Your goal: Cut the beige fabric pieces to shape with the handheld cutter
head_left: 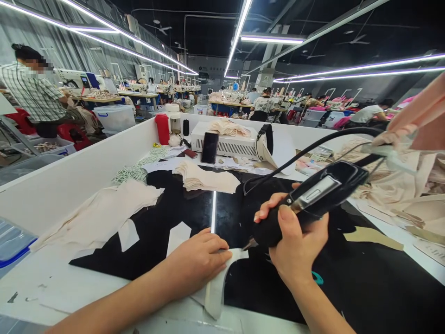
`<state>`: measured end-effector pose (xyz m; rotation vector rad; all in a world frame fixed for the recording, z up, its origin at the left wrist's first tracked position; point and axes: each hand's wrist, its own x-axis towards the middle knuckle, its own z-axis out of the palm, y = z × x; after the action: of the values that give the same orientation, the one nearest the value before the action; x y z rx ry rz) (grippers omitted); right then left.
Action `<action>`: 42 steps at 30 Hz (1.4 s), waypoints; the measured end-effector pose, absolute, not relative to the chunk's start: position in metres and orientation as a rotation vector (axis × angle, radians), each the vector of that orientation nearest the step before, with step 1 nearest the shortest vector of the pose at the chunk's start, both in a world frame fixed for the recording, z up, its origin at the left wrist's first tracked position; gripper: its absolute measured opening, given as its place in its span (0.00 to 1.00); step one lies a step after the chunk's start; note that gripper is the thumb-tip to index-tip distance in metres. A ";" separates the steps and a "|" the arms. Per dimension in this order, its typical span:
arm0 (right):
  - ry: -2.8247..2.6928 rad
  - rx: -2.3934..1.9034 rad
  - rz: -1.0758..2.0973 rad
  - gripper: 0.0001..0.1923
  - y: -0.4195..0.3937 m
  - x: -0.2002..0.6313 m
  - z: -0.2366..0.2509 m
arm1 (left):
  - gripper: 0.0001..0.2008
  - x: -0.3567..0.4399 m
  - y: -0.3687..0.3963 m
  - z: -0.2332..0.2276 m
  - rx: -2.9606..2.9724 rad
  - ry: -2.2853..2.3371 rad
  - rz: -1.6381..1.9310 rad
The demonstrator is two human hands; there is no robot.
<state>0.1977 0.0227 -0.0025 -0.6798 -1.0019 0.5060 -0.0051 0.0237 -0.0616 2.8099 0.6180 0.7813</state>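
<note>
Black tool [318, 192] (tilted) near white piece [217, 290]

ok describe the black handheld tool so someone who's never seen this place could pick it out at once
On the white-walled worktable lies a large black mat. Above it, the person's right hand grips a bulky black handheld tool, its pointed metal tip near a pale flat piece. Unlike the dark rectangular phone farther back, it has a silver panel and a thick black cable.
</note>
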 end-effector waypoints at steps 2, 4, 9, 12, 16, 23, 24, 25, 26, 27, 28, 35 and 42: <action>-1.010 -0.676 0.523 0.19 0.025 0.193 -0.003 | 0.11 -0.005 0.023 -0.063 2.809 0.631 0.767; -1.015 -0.683 0.538 0.19 0.026 0.189 -0.005 | 0.10 -0.005 0.023 -0.064 2.814 0.641 0.762; -1.007 -0.692 0.551 0.20 0.027 0.186 -0.009 | 0.10 -0.003 0.022 -0.064 2.820 0.649 0.762; -1.002 -0.705 0.552 0.20 0.026 0.188 -0.008 | 0.11 -0.003 0.022 -0.063 2.825 0.653 0.777; -0.965 -0.705 0.521 0.21 0.025 0.193 -0.002 | 0.10 -0.003 0.021 -0.062 2.819 0.655 0.772; -0.944 -0.704 0.497 0.22 0.024 0.199 -0.003 | 0.11 -0.004 0.021 -0.064 2.799 0.644 0.788; -0.958 -0.703 0.494 0.22 0.024 0.199 -0.004 | 0.11 -0.004 0.021 -0.064 2.798 0.643 0.794; -0.968 -0.705 0.487 0.22 0.025 0.200 -0.005 | 0.11 -0.004 0.021 -0.064 2.798 0.641 0.798; -0.978 -0.711 0.481 0.21 0.025 0.200 -0.006 | 0.11 -0.004 0.021 -0.063 2.799 0.640 0.797; -0.984 -0.721 0.478 0.21 0.025 0.200 -0.005 | 0.10 -0.004 0.021 -0.063 2.801 0.638 0.795; -0.981 -0.729 0.479 0.20 0.025 0.200 -0.004 | 0.10 -0.004 0.021 -0.063 2.802 0.637 0.793; -0.932 -0.691 0.528 0.21 0.013 0.193 0.005 | 0.10 -0.005 0.022 -0.063 2.827 0.639 0.757; -0.985 -0.670 0.558 0.20 0.009 0.188 -0.002 | 0.10 -0.006 0.022 -0.065 2.827 0.634 0.745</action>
<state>0.1878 0.0092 -0.0023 -0.6702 -0.9850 0.5579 -0.0056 0.0225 -0.0648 2.8275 0.6344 0.7449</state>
